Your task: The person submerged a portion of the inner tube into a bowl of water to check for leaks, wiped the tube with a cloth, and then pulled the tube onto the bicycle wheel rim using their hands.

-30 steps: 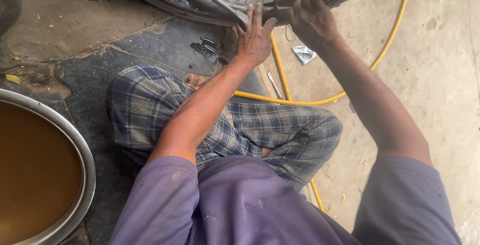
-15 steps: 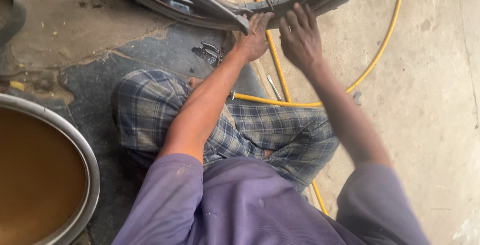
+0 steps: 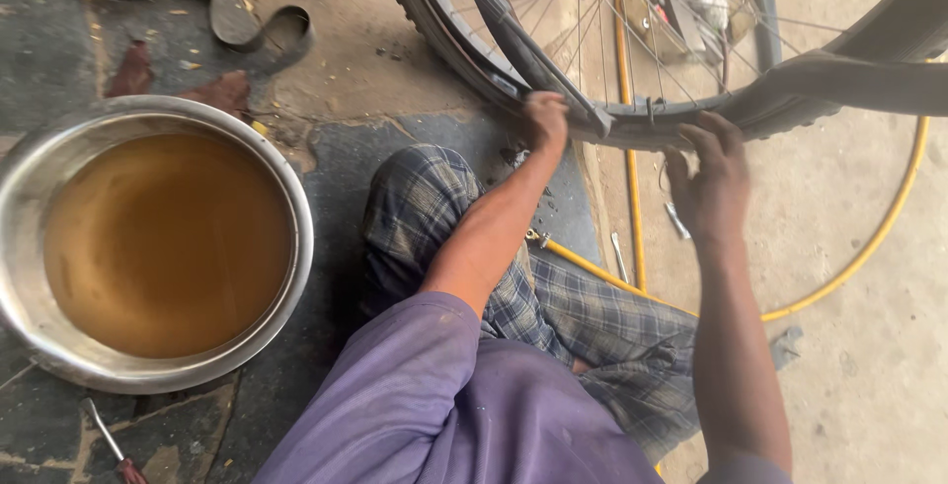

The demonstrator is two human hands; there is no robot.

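Head view: left hand [image 3: 546, 119] clenches the bicycle tyre [image 3: 434, 25] at its lower rim, just beyond the raised knee. Right hand [image 3: 713, 178] presses open fingers on the tyre nearby. Steel basin [image 3: 296, 198] of brown water sits left; yellow hose [image 3: 632, 198] lies beneath.

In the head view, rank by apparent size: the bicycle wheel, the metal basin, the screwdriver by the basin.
1. bicycle wheel, cut off by the frame yet widest
2. metal basin of brown water
3. screwdriver, partly out of frame
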